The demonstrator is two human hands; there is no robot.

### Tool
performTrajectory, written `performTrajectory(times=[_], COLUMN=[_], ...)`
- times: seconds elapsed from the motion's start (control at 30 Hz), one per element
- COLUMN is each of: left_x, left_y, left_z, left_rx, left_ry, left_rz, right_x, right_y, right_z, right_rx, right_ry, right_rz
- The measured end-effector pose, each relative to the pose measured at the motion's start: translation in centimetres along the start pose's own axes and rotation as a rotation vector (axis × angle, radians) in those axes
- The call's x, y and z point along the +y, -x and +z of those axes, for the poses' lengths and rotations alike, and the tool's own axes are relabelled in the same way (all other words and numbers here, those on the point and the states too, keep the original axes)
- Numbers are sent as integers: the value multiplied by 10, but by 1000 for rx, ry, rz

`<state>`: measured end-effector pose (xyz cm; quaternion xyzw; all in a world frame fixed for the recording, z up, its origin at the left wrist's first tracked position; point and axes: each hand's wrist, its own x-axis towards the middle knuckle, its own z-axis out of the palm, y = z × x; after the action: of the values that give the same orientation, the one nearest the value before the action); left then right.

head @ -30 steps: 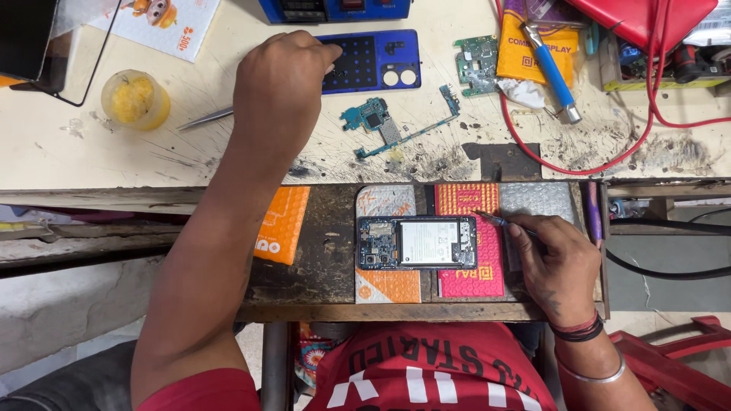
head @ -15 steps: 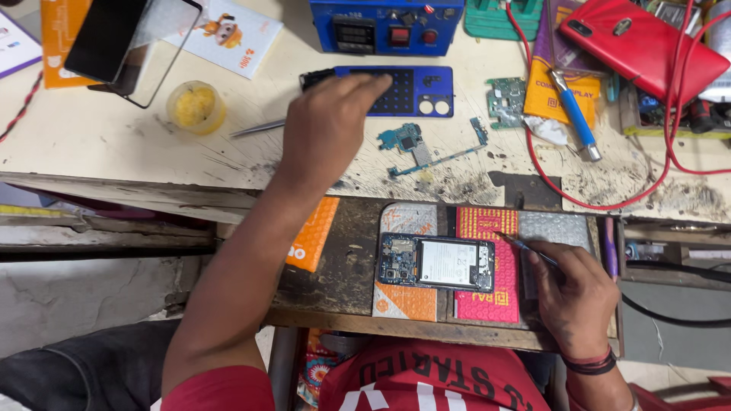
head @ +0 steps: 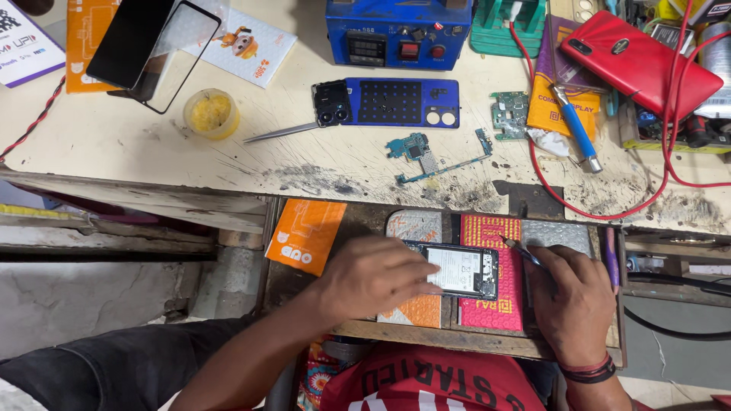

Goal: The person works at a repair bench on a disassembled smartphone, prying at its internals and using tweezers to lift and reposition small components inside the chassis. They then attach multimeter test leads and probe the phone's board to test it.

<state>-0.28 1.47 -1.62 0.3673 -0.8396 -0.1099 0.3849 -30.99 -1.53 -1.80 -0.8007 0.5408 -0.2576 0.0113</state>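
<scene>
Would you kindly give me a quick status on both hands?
Left hand resting on opened phone. Right hand holding thin tool beside it. Nothing in the way.

L hand [head: 373, 278] palm-down, R hand [head: 572, 301] curled, pinching

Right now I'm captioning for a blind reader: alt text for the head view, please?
A left hand steadies an opened phone on a pull-out shelf, while the right hand holds a thin tool beside it.
</scene>
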Motion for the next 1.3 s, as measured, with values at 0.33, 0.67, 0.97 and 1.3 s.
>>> performTrajectory(times=[0.33,0.67,0.97,1.3], left_x=[4,12,23,26], left_y=[11,13,12,2], left_z=[22,20,3,3], left_rx=[-335,-268,-104,323], left_ry=[-52,7,-95,223], left_rz=[-248,-262,-3,-139], right_x=[-23,-29,-20,-1], right_y=[-16,-17,-5,11], right_z=[-8,-24,-32,-6], right_rx=[-280,-439,-392,-352], right_ry=[-125,-165,-586,-1567], right_rz=[-292,-301,58,624])
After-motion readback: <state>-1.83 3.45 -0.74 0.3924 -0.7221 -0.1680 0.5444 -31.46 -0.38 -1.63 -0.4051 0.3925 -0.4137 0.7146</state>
